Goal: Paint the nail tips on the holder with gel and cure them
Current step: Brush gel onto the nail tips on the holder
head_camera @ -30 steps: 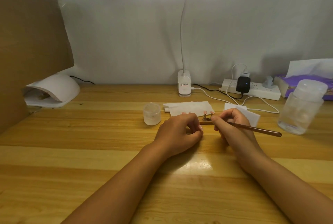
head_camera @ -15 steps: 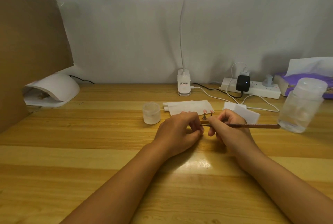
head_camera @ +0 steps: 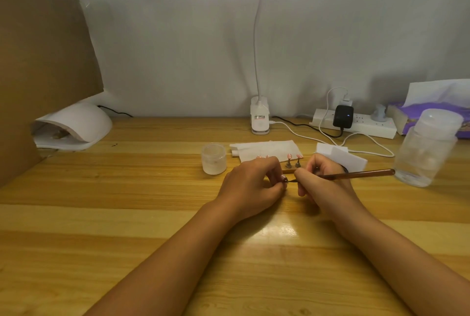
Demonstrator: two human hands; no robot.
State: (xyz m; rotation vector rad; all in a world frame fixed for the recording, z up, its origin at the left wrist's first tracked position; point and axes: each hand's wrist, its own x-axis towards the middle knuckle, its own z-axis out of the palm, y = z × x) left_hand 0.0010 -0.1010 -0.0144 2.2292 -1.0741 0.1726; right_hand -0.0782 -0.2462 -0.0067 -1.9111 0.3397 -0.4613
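As right hand [head_camera: 323,181] grips brush [head_camera: 361,174], left hand [head_camera: 251,184] pinches nail tip [head_camera: 285,180]

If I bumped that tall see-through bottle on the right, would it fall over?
The clear bottle stands tall with a wide cap, so a high bump might tip it. Its round sides suggest it would then roll. It looks plastic, so probably wouldn't shatter.

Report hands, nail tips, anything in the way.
Left hand curled, contents unclear. Right hand grips brush, bristles at left hand. Two nail tips showing on holder. Nothing blocking.
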